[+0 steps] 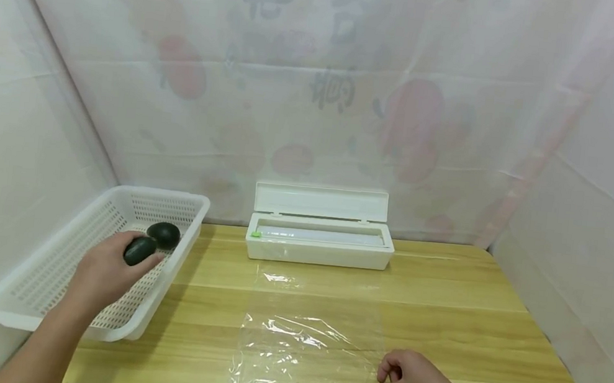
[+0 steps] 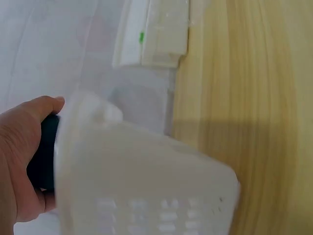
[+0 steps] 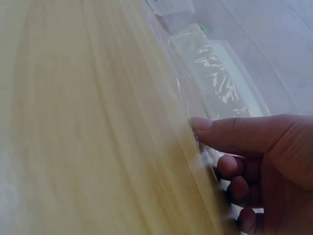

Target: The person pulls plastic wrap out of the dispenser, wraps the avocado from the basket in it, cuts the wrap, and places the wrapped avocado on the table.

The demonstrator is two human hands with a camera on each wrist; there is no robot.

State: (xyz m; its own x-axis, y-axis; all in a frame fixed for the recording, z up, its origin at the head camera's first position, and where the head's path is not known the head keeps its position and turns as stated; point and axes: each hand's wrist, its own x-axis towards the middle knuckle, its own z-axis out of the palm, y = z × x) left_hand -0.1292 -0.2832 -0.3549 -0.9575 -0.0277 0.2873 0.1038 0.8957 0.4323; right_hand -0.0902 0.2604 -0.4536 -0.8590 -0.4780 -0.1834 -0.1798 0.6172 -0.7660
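Observation:
My left hand (image 1: 108,267) grips a dark green avocado (image 1: 139,251) inside the white basket (image 1: 165,286). A second avocado (image 1: 164,235) rests in the basket, right beside the held one. In the left wrist view, the basket's wall partly covers the held avocado (image 2: 44,152). Flat on the table, a clear sheet of cling film (image 1: 291,346) reaches forward to the white dispenser box. At its near right edge, my right hand (image 1: 416,381) pinches the film, fingers curled. The right wrist view shows the thumb on the film's edge; the index fingertip is hidden there.
The white cling film dispenser (image 1: 318,254) stands at the table's back with its lid raised and a roll inside. A small green piece (image 1: 255,234) sits at its left end. Fabric walls (image 1: 314,123) enclose the wooden table (image 1: 474,315) at the back and sides.

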